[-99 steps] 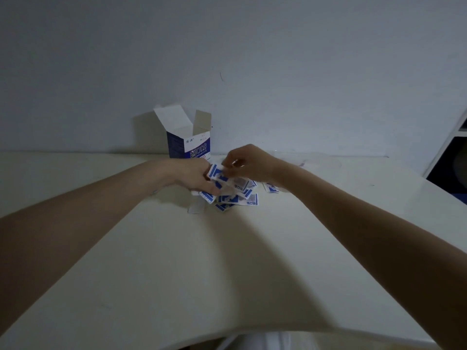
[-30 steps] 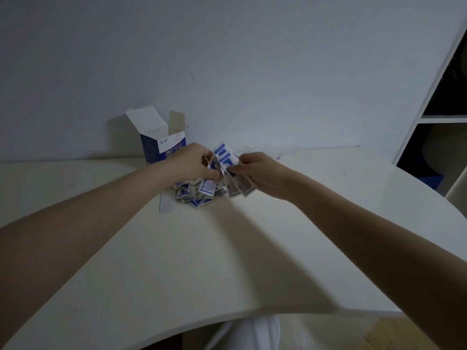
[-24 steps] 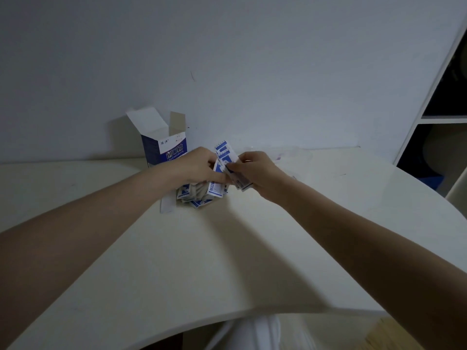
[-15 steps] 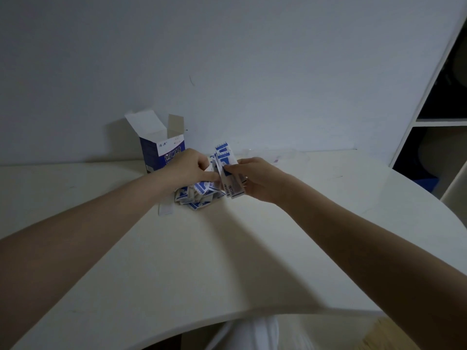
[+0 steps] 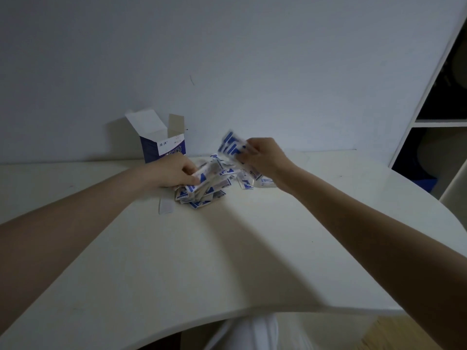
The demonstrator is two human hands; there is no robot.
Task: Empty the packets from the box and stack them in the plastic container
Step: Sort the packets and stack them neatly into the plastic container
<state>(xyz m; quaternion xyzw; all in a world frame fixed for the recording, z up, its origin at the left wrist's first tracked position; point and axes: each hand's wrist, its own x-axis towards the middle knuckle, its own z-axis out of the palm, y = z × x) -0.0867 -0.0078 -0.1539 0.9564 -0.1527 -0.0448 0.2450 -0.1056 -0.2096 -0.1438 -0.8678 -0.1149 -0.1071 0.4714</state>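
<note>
An open blue and white box (image 5: 164, 144) stands upright by the wall with its flaps up. In front of it lies a loose pile of blue and white packets (image 5: 214, 190) on the white table (image 5: 227, 261). My left hand (image 5: 174, 173) rests on the pile's left side, fingers pinching a packet there. My right hand (image 5: 265, 157) is raised to the right of the pile and holds a small stack of packets (image 5: 231, 146), blurred by motion. I cannot make out the plastic container with any certainty.
A white paper slip (image 5: 165, 205) lies left of the pile. A white shelf unit (image 5: 434, 122) with dark compartments stands at the right. The table's curved front edge is near my lap.
My hands have come apart: the right hand has lifted its stack of packets up and to the right, while the left hand has dropped onto the pile.
</note>
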